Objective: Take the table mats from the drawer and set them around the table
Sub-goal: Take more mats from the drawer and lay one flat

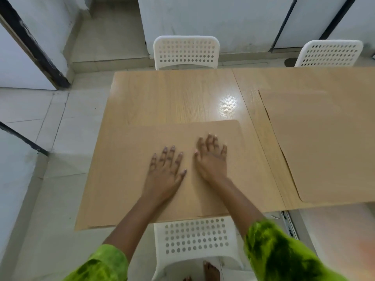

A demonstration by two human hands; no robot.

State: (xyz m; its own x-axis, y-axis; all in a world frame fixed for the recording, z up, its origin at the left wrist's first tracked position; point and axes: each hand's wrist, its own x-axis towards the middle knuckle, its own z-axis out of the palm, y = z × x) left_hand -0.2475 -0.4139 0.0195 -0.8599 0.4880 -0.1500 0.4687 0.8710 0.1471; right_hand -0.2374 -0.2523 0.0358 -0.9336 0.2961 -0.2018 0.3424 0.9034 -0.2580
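A tan table mat [121, 163] with rounded corners lies flat at the near left end of the light wooden table [172, 94]. My left hand [165, 169] and my right hand [212, 158] both rest palm-down on this mat, side by side near its middle, fingers straight and spread. A second tan table mat [328, 142] lies flat on the right part of the table and runs out of view at the right edge. No drawer shows in this view.
A white perforated chair [194, 238] stands between me and the table's near edge. Two more white chairs [186, 51] [328, 53] stand at the far side. Pale tiled floor [40, 118] lies left of the table, with walls beyond.
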